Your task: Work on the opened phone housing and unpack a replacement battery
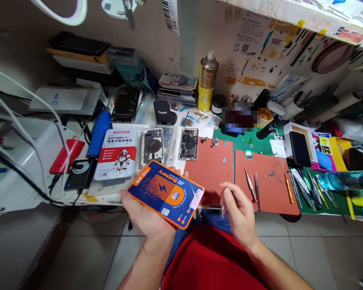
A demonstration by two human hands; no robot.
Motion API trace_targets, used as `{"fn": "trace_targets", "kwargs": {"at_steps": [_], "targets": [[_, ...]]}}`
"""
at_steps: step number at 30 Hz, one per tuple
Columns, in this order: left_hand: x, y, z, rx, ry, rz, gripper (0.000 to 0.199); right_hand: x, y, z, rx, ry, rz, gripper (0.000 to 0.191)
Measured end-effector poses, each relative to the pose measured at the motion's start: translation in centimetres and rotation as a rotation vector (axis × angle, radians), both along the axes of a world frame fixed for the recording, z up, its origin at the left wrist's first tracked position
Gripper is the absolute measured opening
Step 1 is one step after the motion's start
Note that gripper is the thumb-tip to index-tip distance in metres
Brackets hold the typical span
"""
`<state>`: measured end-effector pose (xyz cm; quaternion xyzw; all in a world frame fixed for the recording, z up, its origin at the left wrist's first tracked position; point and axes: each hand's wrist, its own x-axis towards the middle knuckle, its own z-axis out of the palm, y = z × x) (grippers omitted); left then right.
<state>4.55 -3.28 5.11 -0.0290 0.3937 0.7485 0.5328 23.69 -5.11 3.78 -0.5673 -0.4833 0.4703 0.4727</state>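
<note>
Holding an orange-and-blue battery box [166, 193] in the left hand [147, 219], fingers curled around its underside and thumb edge, face up and tilted, just in front of the near edge of the surface [33, 169]. The right hand [238, 211] is hovering just beside the box's right end, fingers loosely pinched; it is pinching what looks like a thin clear strip or film [210, 207] running from the box's sealed end, though the strip is too faint to be sure. Judging the step in hand as unsealing the box: the pack is appearing closed, label sticker intact at the right corner. Next move is likely calling for a steady left grip while the right fingers are peeling or pulling at the flap end, kept clear of the loose screws on the red mat [210, 169]. On the surface behind, two opened phone bodies [188, 143] are lying side by side, near a white battery box [117, 154] with a panda print. A screwdriver [250, 185] and tweezers [256, 183] are resting on the second mat [269, 189], well apart from both hands. A spray can [207, 80] is standing upright at the back.
</note>
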Motion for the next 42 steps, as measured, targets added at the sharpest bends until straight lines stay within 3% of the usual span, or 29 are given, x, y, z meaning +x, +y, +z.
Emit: {"fn": "trace_targets", "kwargs": {"at_steps": [3, 6, 8, 10, 14, 19, 21, 26, 29, 32, 34, 38, 42], "targets": [[1.1, 0.8, 0.8, -0.005, 0.139, 0.071, 0.086, -1.2, -1.1, 1.7, 0.013, -0.153, 0.174, 0.029], [2.3, 0.9, 1.4, 0.127, 0.253, 0.151, 0.073, -2.3, -0.9, 2.4, 0.106, -0.455, 0.192, 0.039], [2.8, 0.7, 1.8, 0.206, 0.334, 0.205, 0.069, -2.5, -0.3, 2.6, 0.157, -0.658, 0.23, 0.033], [3.1, 0.1, 2.1, 0.241, 0.398, 0.18, 0.069, -2.3, 0.5, 2.9, 0.168, -0.821, 0.338, 0.021], [3.3, -0.9, 1.9, 0.335, 0.506, 0.101, 0.068, -1.9, 1.9, 3.6, 0.124, -0.949, 0.498, 0.018], [3.9, -1.2, 0.0, 0.38, 0.578, 0.229, 0.079, -1.6, 3.3, 2.7, 0.01, -0.736, 0.544, 0.013], [3.9, -1.1, -0.1, 0.39, 0.58, 0.244, 0.079, -1.2, 3.7, 2.1, 0.015, -0.663, 0.577, 0.015], [2.7, -0.5, 1.6, 0.271, 0.374, 0.086, 0.067, 1.1, 4.2, 2.0, 0.055, -0.489, 0.693, 0.024], [1.7, -0.3, 1.5, 0.142, 0.099, -0.128, 0.07, 1.9, 4.7, 2.0, 0.052, -0.391, 0.706, 0.024], [1.3, -0.6, 0.5, -0.01, -0.193, -0.391, 0.069, 1.3, 5.5, 1.4, -0.124, -0.048, 0.539, 0.016], [1.6, -0.9, 0.0, -0.079, -0.332, -0.466, 0.065, 0.3, 5.8, 0.8, -0.264, 0.238, 0.39, 0.018], [2.8, -1.2, 0.2, -0.16, -0.483, -0.476, 0.061, -1.8, 6.0, 0.5, -0.327, 0.425, 0.205, 0.022], [3.5, -1.6, 0.1, -0.248, -0.392, -0.46, 0.057, -2.9, 6.1, 1.5, -0.347, 0.548, 0.046, 0.019]]}}
